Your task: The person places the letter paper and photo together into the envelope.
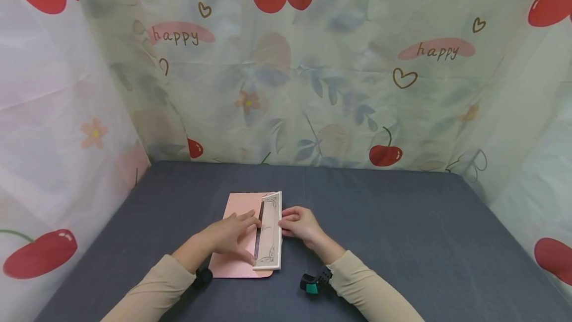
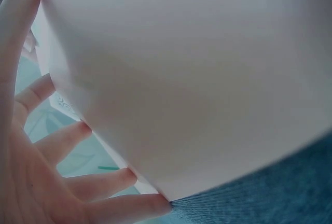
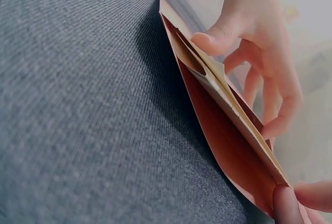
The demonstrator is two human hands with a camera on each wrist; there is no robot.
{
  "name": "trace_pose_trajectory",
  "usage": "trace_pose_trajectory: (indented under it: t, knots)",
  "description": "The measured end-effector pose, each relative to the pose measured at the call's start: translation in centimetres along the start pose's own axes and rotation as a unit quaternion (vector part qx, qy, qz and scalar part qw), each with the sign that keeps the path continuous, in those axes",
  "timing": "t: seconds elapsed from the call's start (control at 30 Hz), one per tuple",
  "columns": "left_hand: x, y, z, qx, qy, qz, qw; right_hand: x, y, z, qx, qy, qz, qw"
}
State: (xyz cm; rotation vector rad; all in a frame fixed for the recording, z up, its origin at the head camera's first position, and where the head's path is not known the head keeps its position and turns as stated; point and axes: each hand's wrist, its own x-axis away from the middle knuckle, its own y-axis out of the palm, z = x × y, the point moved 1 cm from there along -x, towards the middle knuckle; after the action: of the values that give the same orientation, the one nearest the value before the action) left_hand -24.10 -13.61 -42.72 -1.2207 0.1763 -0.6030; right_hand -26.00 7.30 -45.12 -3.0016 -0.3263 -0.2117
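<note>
A pink paper card (image 1: 234, 205), seemingly folded, lies on the dark cloth in the head view. Along its right side, a narrow panel (image 1: 270, 232) with a white border and scroll corners is tilted up, with a dark slit on its left. My left hand (image 1: 230, 236) rests on the pink part with fingers spread, fingertips at the panel's left edge. The right hand (image 1: 304, 223) pinches the right edge of the card between thumb and fingers. In the right wrist view the card's layers (image 3: 223, 112) gape apart along that edge. Some right fingers are hidden.
Dark blue-grey cloth (image 1: 380, 222) covers the table. A black wrist device with a teal part (image 1: 311, 284) is by the right cuff, and another black device (image 1: 204, 277) by the left. Curtains printed with cherries (image 1: 286, 63) enclose the back and sides.
</note>
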Motion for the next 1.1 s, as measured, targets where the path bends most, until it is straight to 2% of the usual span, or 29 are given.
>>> trace_pose_trajectory:
  t: [0.5,1.1]
  knots:
    - [0.08,-0.05,0.09,-0.001,0.000,0.000,1.0000,0.10,0.20,-0.26,0.029,0.013,0.002,1.000]
    - [0.04,-0.07,0.02,-0.003,-0.001,-0.001,1.0000,0.03,0.50,-0.51,0.028,0.027,-0.006,0.999]
